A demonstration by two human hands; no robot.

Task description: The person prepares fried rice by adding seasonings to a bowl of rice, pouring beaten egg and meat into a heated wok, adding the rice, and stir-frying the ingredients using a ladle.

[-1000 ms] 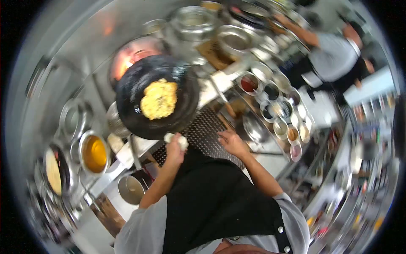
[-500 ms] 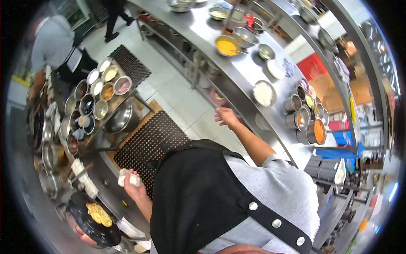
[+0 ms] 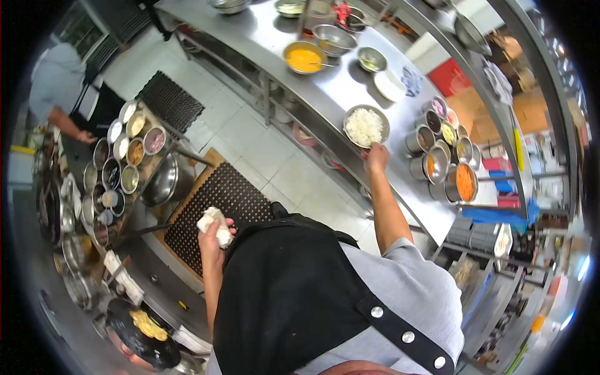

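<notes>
My left hand (image 3: pixel 212 245) is closed round a bunched white cloth (image 3: pixel 216 226), held out in front of my apron. On the steel table, a metal bowl of white rice (image 3: pixel 364 127) stands close to the near edge. My right hand (image 3: pixel 376 159) reaches it and grips the near rim, with the fingertips partly hidden against the bowl. At the lower left, a black wok (image 3: pixel 134 347) sits over a glowing burner, and cooked yellow egg (image 3: pixel 150 325) lies in it.
A bowl of yellow liquid (image 3: pixel 304 58) and other bowls stand farther along the table. Several metal tins (image 3: pixel 462 184) of ingredients are at its right. More tins (image 3: pixel 130 179) fill a stand on the left. A co-worker (image 3: pixel 59 81) works beyond them. A perforated mat (image 3: pixel 219 203) covers the floor.
My right hand has moved from above the floor to the rice bowl and taken its rim. My left hand has risen with the cloth. The camera view has shifted slightly.
</notes>
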